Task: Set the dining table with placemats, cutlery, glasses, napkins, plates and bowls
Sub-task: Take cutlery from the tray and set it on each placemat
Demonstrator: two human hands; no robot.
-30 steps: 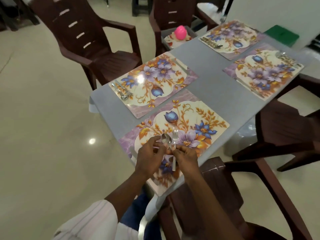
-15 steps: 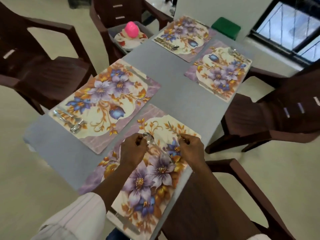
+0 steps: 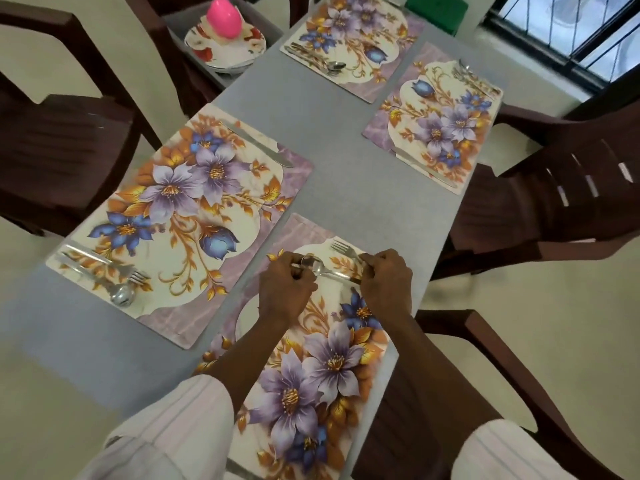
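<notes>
Head: left hand pinches glossy spoon, right hand apparently fork.

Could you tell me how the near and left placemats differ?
On the near placemat the left hand and right hand grip spoon and fork; on the left placemat its pair lies free. These sit at the near placemat's far end, the left placemat's near end. Same floral print.

Left forearm, right forearm rise from lower frame, converging. Left hand mid-frame, fingers curled, pinching spoon. Right hand near it, knuckles up, pinching fork.
</notes>
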